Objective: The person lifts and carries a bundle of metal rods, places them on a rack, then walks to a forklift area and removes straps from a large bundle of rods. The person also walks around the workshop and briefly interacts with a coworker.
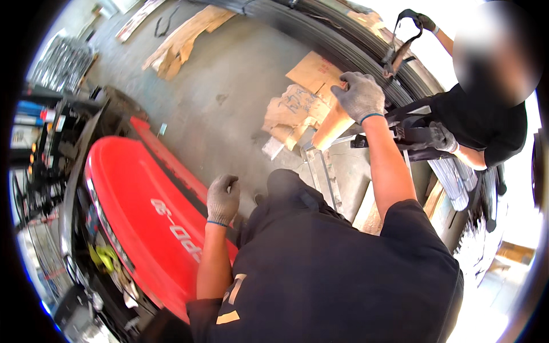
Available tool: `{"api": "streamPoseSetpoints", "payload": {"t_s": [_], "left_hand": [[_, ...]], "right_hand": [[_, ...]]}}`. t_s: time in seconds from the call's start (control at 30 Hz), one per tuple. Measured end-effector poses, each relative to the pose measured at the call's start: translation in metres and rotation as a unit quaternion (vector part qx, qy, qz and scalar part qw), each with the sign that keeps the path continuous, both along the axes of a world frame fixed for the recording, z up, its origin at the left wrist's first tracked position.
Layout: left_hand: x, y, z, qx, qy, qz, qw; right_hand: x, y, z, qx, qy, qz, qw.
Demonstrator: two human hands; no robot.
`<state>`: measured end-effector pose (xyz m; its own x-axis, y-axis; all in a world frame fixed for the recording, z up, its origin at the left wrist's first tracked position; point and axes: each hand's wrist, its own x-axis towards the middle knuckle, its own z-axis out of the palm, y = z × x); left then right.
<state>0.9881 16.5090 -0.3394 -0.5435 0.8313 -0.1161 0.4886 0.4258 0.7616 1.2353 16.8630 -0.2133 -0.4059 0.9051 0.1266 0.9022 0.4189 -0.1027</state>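
Observation:
My right hand (361, 96), in a grey knit glove, reaches forward and grips the top of a brown cardboard piece (331, 127) next to a large dark coil of metal strip (366, 48). My left hand (223, 198), also in a grey glove, hangs at my side with its fingers curled shut and nothing in it, just above the edge of a red machine body (143, 200). A co-worker in black (486, 120) stands on the right, one gloved hand (443, 137) on a black strapping tool (412, 134), the other raised holding a black strap (409, 28).
Torn cardboard sheets (291, 111) lie on the grey concrete floor (229, 86), more cardboard (183, 40) farther back. A bundle of bright metal rods (454, 180) sits low on the right. Metal parts (60, 63) are stacked at the far left.

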Motion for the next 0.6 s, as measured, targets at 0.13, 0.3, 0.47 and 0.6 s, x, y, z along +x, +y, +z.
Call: {"api": "streamPoseSetpoints", "payload": {"t_s": [0.13,0.3,0.47,0.6], "left_hand": [[-0.042,0.02,-0.023,-0.034,-0.053,-0.008,0.998],[-0.099,0.029,-0.085,-0.136,-0.048,-0.041,0.989],[-0.18,0.022,-0.135,-0.294,-0.069,-0.145,0.942],[-0.234,0.046,-0.168,-0.318,-0.082,-0.143,0.934]], "right_hand": [[-0.01,0.001,0.001,0.0,0.028,-0.004,1.0],[-0.011,0.005,0.003,-0.008,0.06,-0.019,0.998],[-0.006,0.012,0.008,-0.015,0.072,-0.034,0.997],[-0.007,0.014,-0.001,-0.012,0.089,-0.031,0.995]]}}
